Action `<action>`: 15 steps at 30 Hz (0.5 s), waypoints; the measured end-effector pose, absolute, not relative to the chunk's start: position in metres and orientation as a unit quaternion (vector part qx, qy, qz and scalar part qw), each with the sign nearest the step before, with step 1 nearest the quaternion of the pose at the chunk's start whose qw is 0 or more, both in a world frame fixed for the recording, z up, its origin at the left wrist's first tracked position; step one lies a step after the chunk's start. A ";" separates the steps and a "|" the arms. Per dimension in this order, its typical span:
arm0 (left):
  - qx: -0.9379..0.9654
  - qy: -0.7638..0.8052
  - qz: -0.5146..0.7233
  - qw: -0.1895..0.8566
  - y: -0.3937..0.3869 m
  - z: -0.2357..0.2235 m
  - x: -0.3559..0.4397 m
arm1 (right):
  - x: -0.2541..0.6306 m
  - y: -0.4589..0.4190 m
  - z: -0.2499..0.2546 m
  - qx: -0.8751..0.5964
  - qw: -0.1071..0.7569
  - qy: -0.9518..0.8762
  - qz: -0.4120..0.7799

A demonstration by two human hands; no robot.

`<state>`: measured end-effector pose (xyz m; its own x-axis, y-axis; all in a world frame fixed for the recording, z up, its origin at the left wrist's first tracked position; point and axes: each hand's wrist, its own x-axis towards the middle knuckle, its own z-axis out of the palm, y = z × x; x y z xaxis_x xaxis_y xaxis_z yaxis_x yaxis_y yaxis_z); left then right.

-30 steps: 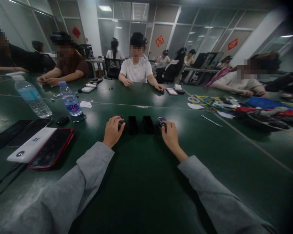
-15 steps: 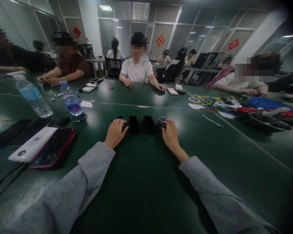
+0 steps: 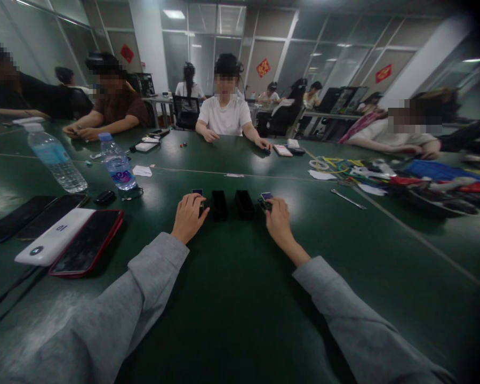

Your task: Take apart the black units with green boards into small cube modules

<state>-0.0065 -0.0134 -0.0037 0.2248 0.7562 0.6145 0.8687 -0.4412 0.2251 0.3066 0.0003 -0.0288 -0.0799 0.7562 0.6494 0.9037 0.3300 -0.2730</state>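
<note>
Two small black open-topped boxes stand side by side on the dark green table, a left box [image 3: 219,206] and a right box [image 3: 245,205]. To their left, my left hand [image 3: 187,217] curls its fingers over a small module with a dark blue screen [image 3: 198,191]; most of that module is hidden under the fingers. On the other side, my right hand [image 3: 279,220] pinches a small circuit board with a similar screen [image 3: 266,196] between thumb and fingers. Both hands rest low at the tabletop, just beside the boxes.
Left of me are a clear water bottle [image 3: 56,157], a second bottle [image 3: 118,165], a red-cased phone [image 3: 88,242] and a white power bank [image 3: 56,234]. A wrench [image 3: 348,199] lies to the right, before a heap of cables and tools [image 3: 436,184]. Several people sit around the table.
</note>
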 end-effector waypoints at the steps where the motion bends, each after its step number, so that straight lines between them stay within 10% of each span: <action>1: -0.778 -0.524 -0.337 0.085 -0.013 -0.004 -0.007 | 0.307 0.000 -0.029 -0.569 0.369 -0.728 -0.101; 15: -0.781 -0.532 -0.310 0.104 -0.010 -0.011 -0.005 | 0.308 0.001 -0.031 -0.568 0.368 -0.729 -0.105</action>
